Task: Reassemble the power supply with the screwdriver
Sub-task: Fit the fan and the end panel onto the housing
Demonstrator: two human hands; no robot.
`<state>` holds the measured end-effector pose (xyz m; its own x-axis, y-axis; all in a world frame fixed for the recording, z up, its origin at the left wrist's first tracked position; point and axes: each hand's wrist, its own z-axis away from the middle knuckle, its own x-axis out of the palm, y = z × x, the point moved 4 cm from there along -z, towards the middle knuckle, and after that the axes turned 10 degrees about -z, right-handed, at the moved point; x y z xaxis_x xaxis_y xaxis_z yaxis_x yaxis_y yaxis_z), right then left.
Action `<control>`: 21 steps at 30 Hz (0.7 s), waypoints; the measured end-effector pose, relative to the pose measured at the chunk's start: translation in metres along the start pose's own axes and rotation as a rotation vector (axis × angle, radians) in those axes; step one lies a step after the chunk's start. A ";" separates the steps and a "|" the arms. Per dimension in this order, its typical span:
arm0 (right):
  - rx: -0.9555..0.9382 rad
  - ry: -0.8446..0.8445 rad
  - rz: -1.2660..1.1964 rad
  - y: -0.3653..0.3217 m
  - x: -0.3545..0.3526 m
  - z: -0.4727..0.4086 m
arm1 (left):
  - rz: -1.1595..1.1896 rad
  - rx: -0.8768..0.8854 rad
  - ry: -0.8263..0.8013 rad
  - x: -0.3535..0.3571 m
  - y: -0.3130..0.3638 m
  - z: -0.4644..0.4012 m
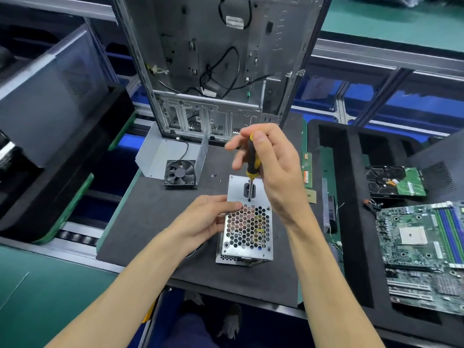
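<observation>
The silver power supply [247, 229] stands on the dark mat [150, 222], its honeycomb grille facing up and a black socket near its far end. My right hand [273, 167] grips a black-and-yellow screwdriver [251, 162] upright; its tip meets the top face just beyond the grille. My left hand [208, 217] holds the left edge of the casing, thumb lying along the grille's far edge. A black fan [179, 174] and a loose screw [213, 175] lie on the mat to the far left.
An open computer case [218, 66] stands upright behind the mat, with a bent metal cover [160, 154] at its foot. Right of the mat are a RAM stick [306, 170], a hard drive [394, 182] and a motherboard [421, 252] in a black foam tray [351, 222].
</observation>
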<state>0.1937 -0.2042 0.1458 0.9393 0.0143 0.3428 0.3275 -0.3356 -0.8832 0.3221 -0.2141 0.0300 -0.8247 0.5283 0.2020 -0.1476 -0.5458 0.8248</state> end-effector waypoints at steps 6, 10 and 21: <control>0.090 0.006 -0.097 0.003 -0.010 -0.001 | 0.006 0.003 -0.015 0.001 0.001 -0.001; 0.137 0.032 -0.095 0.000 -0.013 -0.003 | -0.001 0.009 -0.019 0.002 0.002 -0.001; -0.236 0.568 0.051 0.005 0.012 0.025 | -0.016 0.011 -0.009 0.004 0.004 0.002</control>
<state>0.2093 -0.1823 0.1375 0.7304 -0.4892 0.4766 0.1913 -0.5234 -0.8303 0.3191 -0.2129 0.0354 -0.8174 0.5426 0.1932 -0.1545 -0.5297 0.8340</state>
